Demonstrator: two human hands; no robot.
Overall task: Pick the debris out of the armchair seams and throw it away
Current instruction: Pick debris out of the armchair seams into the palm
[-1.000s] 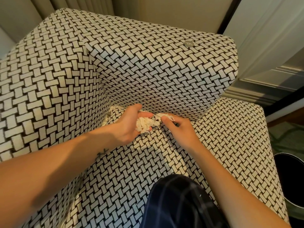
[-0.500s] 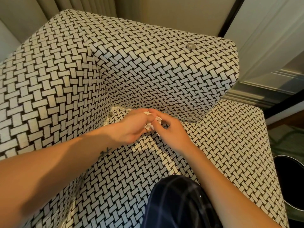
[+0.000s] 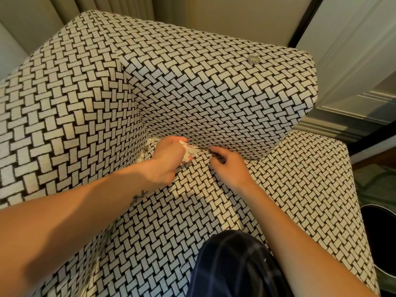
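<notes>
1. Sitting in my left hand (image 3: 169, 156), the debris (image 3: 188, 151) is a crumpled whitish wad clenched between curled fingers, right at the seat's back seam beneath the backrest.
2. I see my right hand (image 3: 228, 165) just beside it, fingertips pinched into that same seam; whether they grip anything I cannot tell.
3. The armchair (image 3: 214, 93) wears a black-and-cream woven pattern.
4. A dark bin (image 3: 383, 232) stands off the seat's right edge.
5. A navy checked knee (image 3: 235, 266) rests on the front edge.
</notes>
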